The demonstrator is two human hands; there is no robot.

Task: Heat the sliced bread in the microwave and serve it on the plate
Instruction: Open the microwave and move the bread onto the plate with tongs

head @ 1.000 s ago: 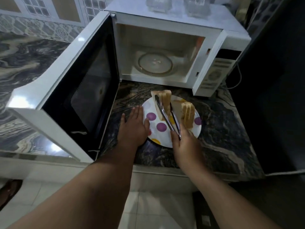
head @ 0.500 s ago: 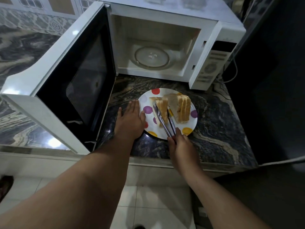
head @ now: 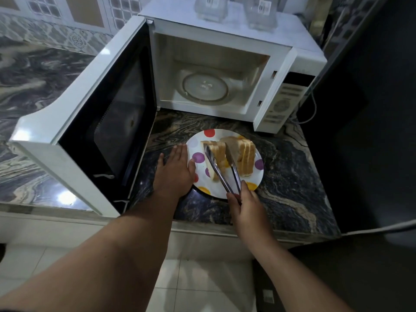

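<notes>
A white plate with coloured dots [head: 254,176] sits on the dark marble counter in front of the white microwave [head: 225,52]. Two stacks of sliced bread stand on the plate: a left stack [head: 219,154] and a right stack [head: 246,157]. My right hand [head: 245,204] holds metal tongs [head: 225,174] whose arms straddle the left stack. My left hand [head: 174,173] lies flat on the counter, its fingers spread against the plate's left rim. The microwave's cavity holds only the glass turntable [head: 204,87].
The microwave door [head: 108,122] hangs wide open to the left, over the counter. Two clear glass containers [head: 261,12] stand on top of the microwave. A white cable [head: 310,109] runs at its right side. The counter's front edge [head: 247,230] lies just below my hands; a dark wall rises at right.
The tongs have brought the left bread stack down onto the plate, close beside the right stack. My left hand has stayed at the plate's rim. The view has shifted slightly.
</notes>
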